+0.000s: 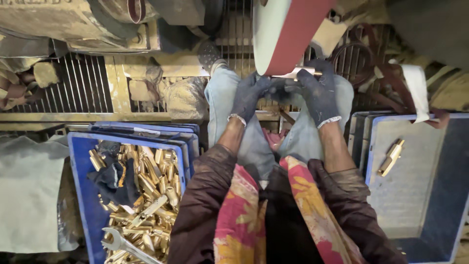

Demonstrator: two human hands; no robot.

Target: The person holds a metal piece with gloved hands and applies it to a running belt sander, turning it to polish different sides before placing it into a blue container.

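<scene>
The brass part [299,73] sat at 12 o'clock in the head view, pressed against the red belt [298,34]. The left hand [248,95] and the right hand [317,93], both in dark gloves, were closed around it, one at each end. It looked hard, stiff, a bit heavy and smooth, so gripping both ends seemed best. At 8 o'clock, a blue bin [80,195] held more brass parts and a wrench [119,243]. At 3 o'clock, one part [391,157] lay in a tray [415,195].

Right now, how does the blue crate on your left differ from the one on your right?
The left crate is heaped with brass parts, plus a dark cloth and a wrench. The right crate holds one brass part on a bare grey floor. Both are blue plastic bins.
</scene>
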